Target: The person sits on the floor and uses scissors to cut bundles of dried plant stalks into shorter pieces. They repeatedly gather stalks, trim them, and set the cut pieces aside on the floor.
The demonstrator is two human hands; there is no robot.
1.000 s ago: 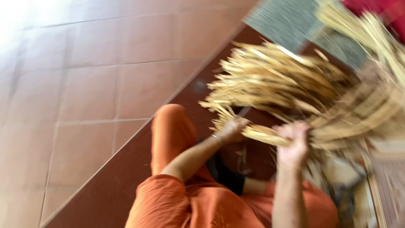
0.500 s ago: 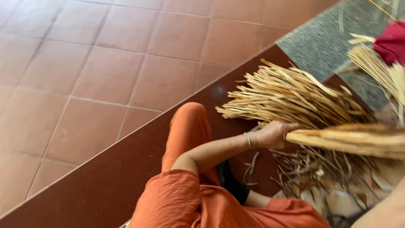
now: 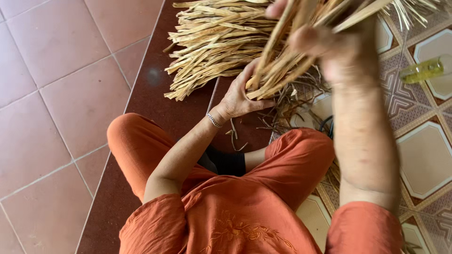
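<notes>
- Down on the tiled floor (image 3: 56,94) I'm seated cross-legged in orange trousers (image 3: 292,164) and an orange top, camera looking straight down past my knees.
- Left hand (image 3: 238,96): reaches forward, fingers curled up around the lower cut ends of a bundle of dry straw strips (image 3: 282,61), thumb side underneath. Closed on the bundle, not tight-fisted. Thin metal bracelet (image 3: 213,120) on that wrist.
- Right hand (image 3: 329,47): raised higher and closer to the lens, motion-blurred. It grips the same bundle further up, fingers wrapped over the strips. How firmly it's clamped I can't tell through the blur.
- Bundle runs diagonally, low ends at my left hand, rising to the upper right past my right hand and out of the top edge.
- Big loose pile of straw strips (image 3: 212,42) lies on the floor just beyond my left hand, fanned out, cut ends pointing toward my left knee, across the dark red border tiles (image 3: 155,89).
- Scraps of broken straw (image 3: 292,103) are littered on the floor under the bundle, just in front of my shins.
- To the right, patterned octagon floor tiles (image 3: 423,155); a small yellowish clear bottle (image 3: 423,69) lies on its side there, well apart from both hands.
- Dark cord-like thing by my right knee, near the scraps, too hidden to identify.
</notes>
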